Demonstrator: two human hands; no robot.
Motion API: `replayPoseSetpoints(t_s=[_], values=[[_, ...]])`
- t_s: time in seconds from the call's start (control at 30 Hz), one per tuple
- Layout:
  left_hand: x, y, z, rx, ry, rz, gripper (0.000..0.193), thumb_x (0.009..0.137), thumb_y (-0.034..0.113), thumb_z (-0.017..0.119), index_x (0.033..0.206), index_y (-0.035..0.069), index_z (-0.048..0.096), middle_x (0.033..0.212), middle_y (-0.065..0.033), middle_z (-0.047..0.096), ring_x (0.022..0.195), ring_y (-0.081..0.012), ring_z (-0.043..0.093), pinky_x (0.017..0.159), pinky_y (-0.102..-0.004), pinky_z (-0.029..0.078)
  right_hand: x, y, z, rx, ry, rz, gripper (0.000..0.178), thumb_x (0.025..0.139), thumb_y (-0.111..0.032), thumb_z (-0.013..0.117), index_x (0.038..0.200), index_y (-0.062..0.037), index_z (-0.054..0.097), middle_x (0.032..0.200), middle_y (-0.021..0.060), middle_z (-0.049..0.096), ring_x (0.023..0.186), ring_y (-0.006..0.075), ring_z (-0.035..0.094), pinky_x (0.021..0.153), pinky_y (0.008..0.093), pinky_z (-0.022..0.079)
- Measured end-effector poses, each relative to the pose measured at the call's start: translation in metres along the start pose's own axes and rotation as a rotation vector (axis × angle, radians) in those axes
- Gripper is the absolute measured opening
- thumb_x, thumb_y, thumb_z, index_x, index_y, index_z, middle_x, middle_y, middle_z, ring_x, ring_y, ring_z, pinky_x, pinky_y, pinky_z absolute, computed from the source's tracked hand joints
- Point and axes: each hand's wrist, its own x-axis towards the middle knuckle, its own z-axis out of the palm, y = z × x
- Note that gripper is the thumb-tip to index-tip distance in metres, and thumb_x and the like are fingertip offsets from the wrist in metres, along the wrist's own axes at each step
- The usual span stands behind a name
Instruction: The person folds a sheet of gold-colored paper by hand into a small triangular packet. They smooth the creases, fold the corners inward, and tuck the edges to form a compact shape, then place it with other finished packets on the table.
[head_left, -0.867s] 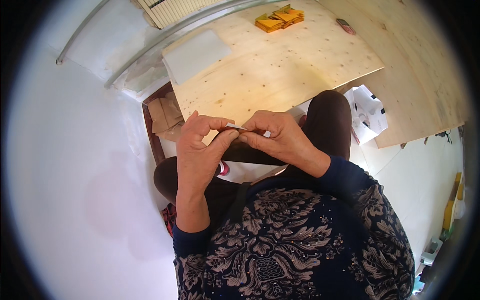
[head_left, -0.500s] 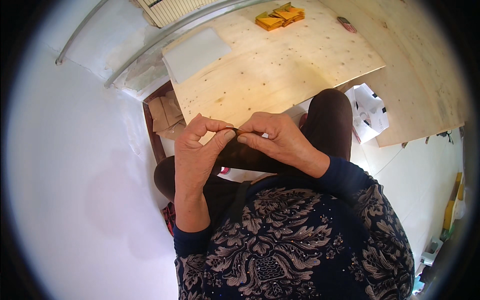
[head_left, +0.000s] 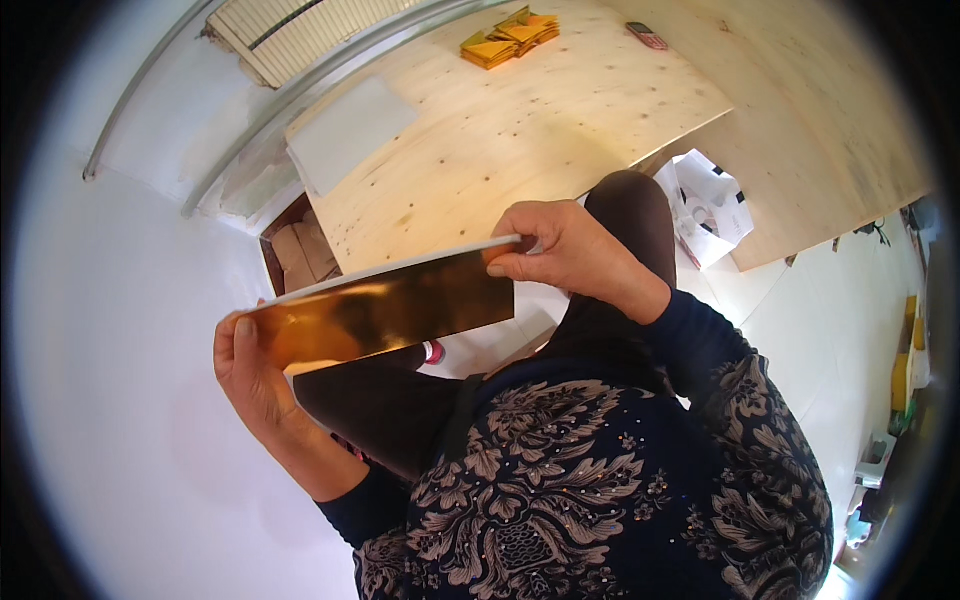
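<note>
A shiny gold foil sheet (head_left: 385, 310) stretches between my two hands above my lap, with a white strip along its upper edge. My left hand (head_left: 248, 375) pinches its left end, thumb on the gold face. At the right end my right hand (head_left: 570, 248) grips the upper corner between thumb and fingers. The sheet hangs tilted, its right end higher than its left. Behind it lies the wooden table (head_left: 440, 180), and the fingers behind the sheet are partly hidden.
Folded gold paper pieces (head_left: 508, 38) and a red mobile phone (head_left: 647, 36) lie on the table's far part. Flat pale sheets (head_left: 350, 130) rest at its left. A white bag (head_left: 705, 210) stands beside my right knee, and brown cardboard (head_left: 302, 252) sits left of the table.
My hands were close together at a small dark folded edge. Now they are wide apart, the left moved left and down, and the gold sheet is spread out. The view has shifted slightly.
</note>
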Motion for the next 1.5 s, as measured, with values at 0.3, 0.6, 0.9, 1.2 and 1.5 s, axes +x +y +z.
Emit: replayPoseSetpoints(t_s=[0.3, 0.6, 0.9, 1.2, 1.5], values=[[-0.004, -0.038, -0.022, -0.243, -0.036, -0.112, 0.014, 0.091, 0.012, 0.065, 0.1, 0.003, 0.059, 0.097, -0.0092, 0.065, 0.092, -0.0196, 0.062, 0.088, -0.0348, 0.051, -0.005, -0.009, 0.009, 0.442, 0.151, 0.068, 0.016, 0.092, -0.016, 0.068, 0.092, 0.0004, 0.067, 0.084, -0.0039, 0.061, 0.078, 0.0026, 0.05, 0.07, 0.0182, 0.043], [-0.009, -0.027, 0.031, 0.5, 0.338, 0.239, 0.023, 0.088, 0.004, 0.063, 0.111, -0.001, 0.061, 0.111, -0.009, 0.064, 0.106, -0.0202, 0.059, 0.097, -0.0333, 0.045, -0.002, -0.013, 0.011, 0.25, 0.16, 0.026, 0.016, 0.091, -0.015, 0.068, 0.092, 0.0005, 0.066, 0.08, -0.003, 0.059, 0.076, 0.0037, 0.049, 0.068, 0.0199, 0.042], [-0.035, 0.0, 0.112, 0.492, -0.657, -0.008, 0.022, 0.079, 0.008, 0.075, 0.099, 0.001, 0.068, 0.091, -0.0057, 0.068, 0.09, -0.0159, 0.062, 0.084, -0.0276, 0.047, -0.003, -0.034, 0.01, 0.051, -0.002, -0.093, 0.015, 0.085, -0.012, 0.073, 0.089, 0.0003, 0.066, 0.076, 0.0018, 0.059, 0.068, 0.0076, 0.051, 0.061, 0.0232, 0.042], [-0.037, -0.014, 0.114, 0.11, -0.439, -0.218, 0.01, 0.086, 0.006, 0.07, 0.094, 0.001, 0.067, 0.085, 0.0003, 0.065, 0.076, -0.0049, 0.056, 0.07, -0.0186, 0.045, -0.012, -0.033, 0.003, 0.127, 0.007, 0.016, 0.015, 0.085, -0.011, 0.073, 0.092, 0.0006, 0.066, 0.08, 0.0026, 0.062, 0.072, 0.0071, 0.054, 0.064, 0.0224, 0.044], [-0.035, -0.017, 0.107, -0.006, -0.317, -0.172, 0.011, 0.085, 0.004, 0.071, 0.095, 0.002, 0.067, 0.088, -0.0007, 0.066, 0.077, -0.0049, 0.057, 0.072, -0.0183, 0.047, -0.013, -0.029, 0.007, 0.269, 0.083, 0.06, 0.013, 0.087, -0.011, 0.072, 0.092, 0.0008, 0.067, 0.083, 0.0009, 0.064, 0.076, 0.006, 0.057, 0.069, 0.0208, 0.046]])
